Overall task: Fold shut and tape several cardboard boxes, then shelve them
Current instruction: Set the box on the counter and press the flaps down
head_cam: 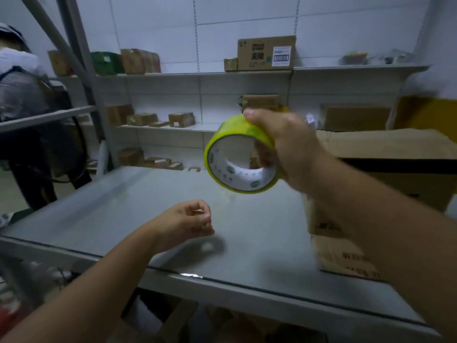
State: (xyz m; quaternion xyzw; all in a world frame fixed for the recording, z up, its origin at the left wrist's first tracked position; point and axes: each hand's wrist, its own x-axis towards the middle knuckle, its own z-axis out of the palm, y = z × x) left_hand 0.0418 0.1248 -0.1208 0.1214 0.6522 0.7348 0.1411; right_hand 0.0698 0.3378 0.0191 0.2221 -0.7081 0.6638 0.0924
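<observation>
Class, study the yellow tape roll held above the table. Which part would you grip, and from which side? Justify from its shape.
Grip the tape roll across its ring wall, with fingers inside the hollow core and the thumb over the yellow outer band. Come from its right side, as the right hand does. The core is wide and open, so it gives a hooked hold.
</observation>
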